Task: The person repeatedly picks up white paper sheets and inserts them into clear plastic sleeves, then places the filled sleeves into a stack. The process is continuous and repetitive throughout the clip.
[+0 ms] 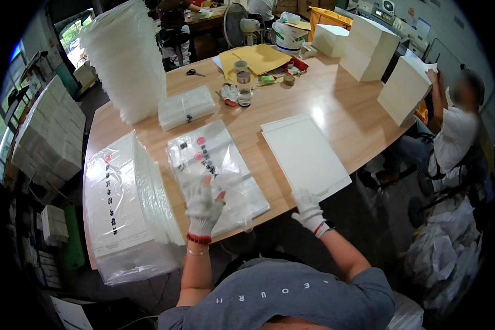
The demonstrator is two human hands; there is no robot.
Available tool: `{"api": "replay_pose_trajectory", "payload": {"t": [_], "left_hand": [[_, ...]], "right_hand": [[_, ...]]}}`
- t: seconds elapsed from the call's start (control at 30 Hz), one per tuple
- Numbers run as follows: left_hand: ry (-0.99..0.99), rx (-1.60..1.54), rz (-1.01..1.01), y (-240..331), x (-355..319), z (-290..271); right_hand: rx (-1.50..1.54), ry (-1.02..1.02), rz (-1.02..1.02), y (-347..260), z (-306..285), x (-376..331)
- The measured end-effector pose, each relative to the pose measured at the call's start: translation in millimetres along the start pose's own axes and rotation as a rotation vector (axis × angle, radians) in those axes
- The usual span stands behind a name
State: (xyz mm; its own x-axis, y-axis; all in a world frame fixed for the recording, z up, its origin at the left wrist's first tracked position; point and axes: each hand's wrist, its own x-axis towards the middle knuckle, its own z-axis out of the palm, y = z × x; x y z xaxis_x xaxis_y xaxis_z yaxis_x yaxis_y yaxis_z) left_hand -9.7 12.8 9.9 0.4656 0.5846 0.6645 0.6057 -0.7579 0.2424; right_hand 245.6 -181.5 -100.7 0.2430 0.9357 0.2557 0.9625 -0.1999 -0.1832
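My left hand (204, 205), in a white knitted glove with bare fingertips, rests over the near part of a stack of clear printed plastic bags (234, 170). Its fingers and thumb are apart, and nothing shows in its grip. At the near edge of a thin stack of white paper sheets (305, 153) is my right hand (309, 211), also gloved. Its thumb stands away from the fingers, which reach the edge of the paper; whether they press on it I cannot tell. Left of the bags stands a tall pile of filled, plastic-wrapped paper packs (118, 192).
The wooden table (247, 129) also bears a tall pile of translucent bags (126, 60), a folded bag bundle (187, 107), scissors (194, 72), a glass jar (243, 91) and white paper stacks (368, 47). A seated person (459, 121) handles a paper stack (404, 88) at right.
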Motion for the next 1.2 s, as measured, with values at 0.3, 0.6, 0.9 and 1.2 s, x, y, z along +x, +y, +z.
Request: {"api": "replay_pose_trajectory", "payload": {"t": [0.3, 0.6, 0.9, 1.2], "left_hand": [[-0.720, -1.183, -0.570, 107.0, -79.6, 59.0], [-1.045, -1.240, -0.811, 92.4, -97.6, 106.6], [-0.555, -0.236, 0.202, 141.3, -135.4, 69.3], [-0.148, 0.116, -0.010, 11.5, -13.7, -3.4]], "right_hand": [[0.325, 0.017, -0.139, 79.0, -8.4, 17.6], [0.198, -0.231, -0.226, 45.6, -13.9, -59.7], [1.511, 0.177, 0.643, -66.2, 5.7, -52.2], [1.266, 0.281, 0.422, -55.3, -24.9, -46.2]]}}
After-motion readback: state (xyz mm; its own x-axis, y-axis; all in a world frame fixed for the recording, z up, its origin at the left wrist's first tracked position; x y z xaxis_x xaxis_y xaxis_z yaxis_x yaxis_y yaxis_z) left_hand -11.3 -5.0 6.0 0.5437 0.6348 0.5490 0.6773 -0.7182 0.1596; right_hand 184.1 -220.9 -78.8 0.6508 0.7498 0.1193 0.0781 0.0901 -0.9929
